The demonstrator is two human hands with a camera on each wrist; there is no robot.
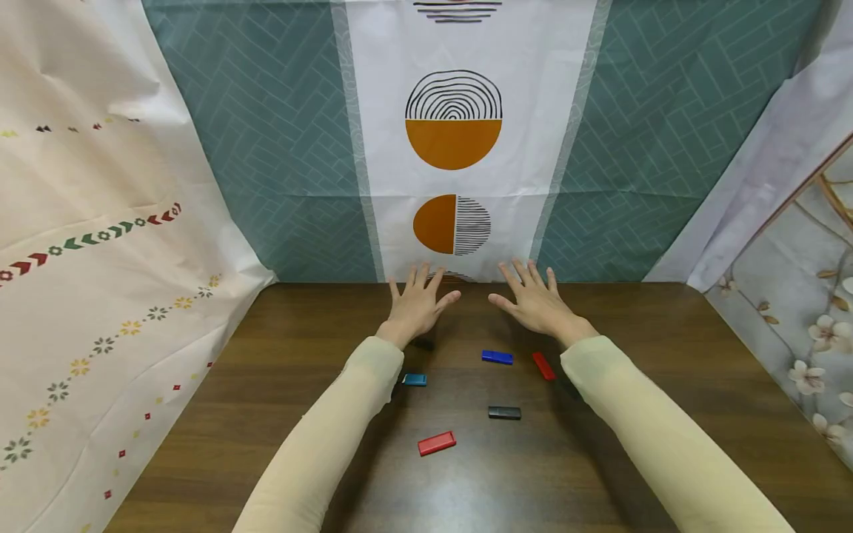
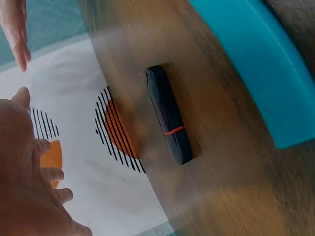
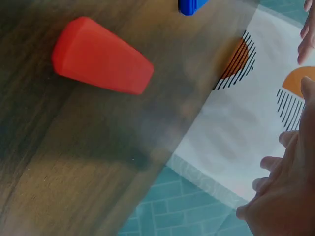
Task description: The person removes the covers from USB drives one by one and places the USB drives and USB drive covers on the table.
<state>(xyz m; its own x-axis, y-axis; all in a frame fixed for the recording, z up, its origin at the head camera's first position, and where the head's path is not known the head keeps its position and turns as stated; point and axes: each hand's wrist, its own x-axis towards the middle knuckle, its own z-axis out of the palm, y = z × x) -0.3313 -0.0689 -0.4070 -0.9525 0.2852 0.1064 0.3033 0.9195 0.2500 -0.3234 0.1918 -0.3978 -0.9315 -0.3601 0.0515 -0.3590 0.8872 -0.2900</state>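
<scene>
Both hands reach toward the far table edge, fingers straight and spread, holding nothing. My left hand point(image 1: 415, 305) is over a black USB stick point(image 1: 423, 343) partly hidden by its wrist; the left wrist view shows this stick point(image 2: 167, 115) with a red band. A teal USB stick point(image 1: 415, 380) lies by the left cuff. My right hand point(image 1: 536, 302) hovers beyond a red USB stick point(image 1: 543, 366), large in the right wrist view point(image 3: 101, 56). Between the arms are a blue USB stick point(image 1: 497, 357), a second black one point(image 1: 504, 412) and, nearer, another red one point(image 1: 436, 443).
The brown wooden table point(image 1: 666, 385) ends at a hanging teal and white patterned cloth point(image 1: 453, 181). A cream patterned cloth point(image 1: 133, 259) borders the left side, and a floral cloth point(image 1: 793, 311) the right.
</scene>
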